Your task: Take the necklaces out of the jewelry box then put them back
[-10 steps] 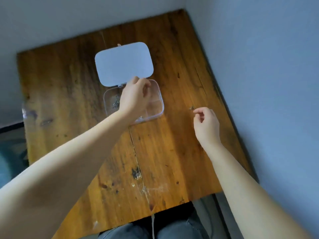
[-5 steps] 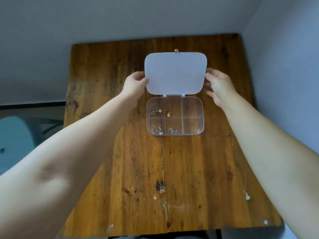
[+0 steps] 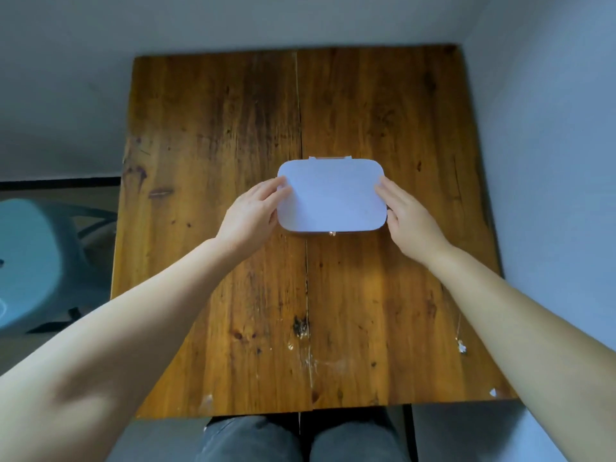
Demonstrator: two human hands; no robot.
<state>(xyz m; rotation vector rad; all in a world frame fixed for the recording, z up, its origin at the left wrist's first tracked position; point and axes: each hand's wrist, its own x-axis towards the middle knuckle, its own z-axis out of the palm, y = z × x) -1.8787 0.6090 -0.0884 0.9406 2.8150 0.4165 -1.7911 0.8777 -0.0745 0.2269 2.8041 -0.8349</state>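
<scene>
Sitting between hands (image 3: 253, 215) (lid down): jewelry box (image 3: 330, 198)

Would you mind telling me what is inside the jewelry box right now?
The contents cannot be seen: the opaque white lid is down over the jewelry box, with the left hand and right hand at its sides. One thin necklace lies outside on the table.

You have just one camera, and it sits on your head, looking forward and down at the wooden table (image 3: 213, 161) from above. It is close enough that your arms reach in from the bottom corners and your knees (image 3: 300, 438) show at the bottom edge. The walls (image 3: 550, 128) rise at the top and right.
</scene>
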